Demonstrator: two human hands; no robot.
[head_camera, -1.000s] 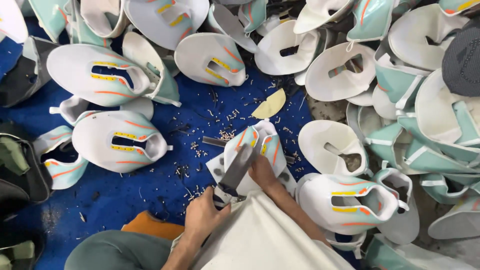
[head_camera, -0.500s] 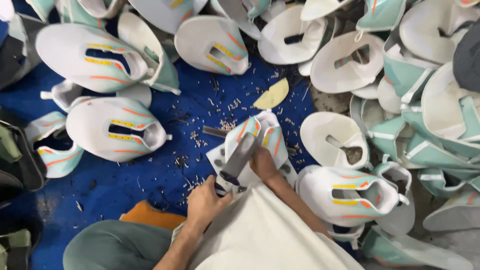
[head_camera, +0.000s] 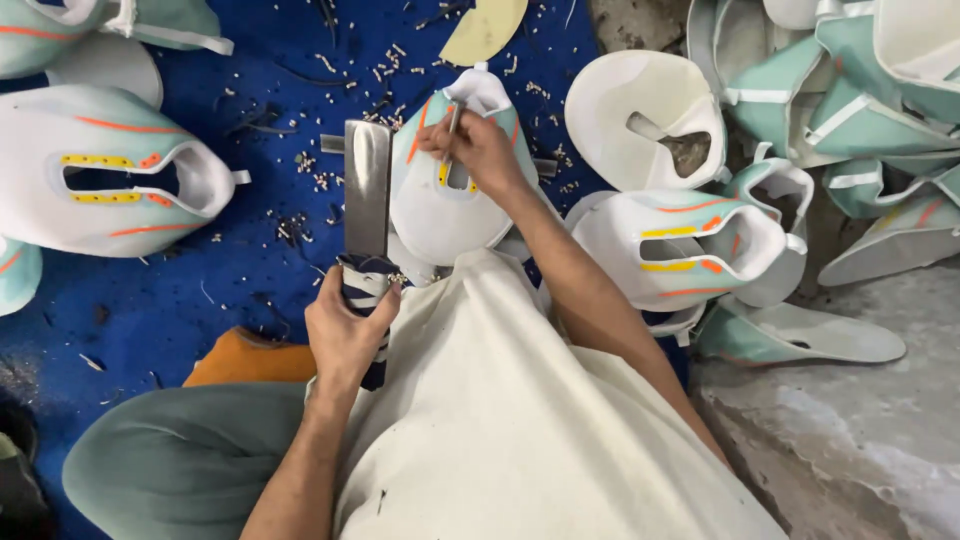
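**Punch held upright on a shoe upper, flat metal bar raised beside it**

Blue matting covers the floor where the person sits, littered with tiny pale punched-out scraps, and grey concrete (head_camera: 850, 400) shows at the right.

Nearest the camera, the white apron (head_camera: 520, 420) drapes over the lap, with a green trouser knee (head_camera: 170, 460) and an orange pad (head_camera: 250, 362) at the left. The left hand (head_camera: 348, 330) is closed tight around the cloth-wrapped handle of a flat metal bar (head_camera: 367, 188), which stands up and away from the body. Judging by that grip, the wrapping is there to cushion the palm and the bar serves as a striker, held just left of the work and apart from it.

Slightly farther out, the right hand (head_camera: 478, 150) pinches a thin metal punch (head_camera: 453, 125) between fingertips and thumb, upright, its lower end hidden near the yellow eyelet strip. Under it lies the shoe upper (head_camera: 440, 205), white with mint and orange trim, flat on a block whose ends poke out either side; likely a firm backing. The upper sits directly beneath the right hand's pinch and just beside the bar's blade.

Beyond and around, finished-looking uppers are spread out: one at the left (head_camera: 110, 175), another at the right (head_camera: 700, 245), and a heap of mint-and-white pieces (head_camera: 860, 90) at the far right. A yellow insole-shaped piece (head_camera: 485, 28) lies at the top edge.
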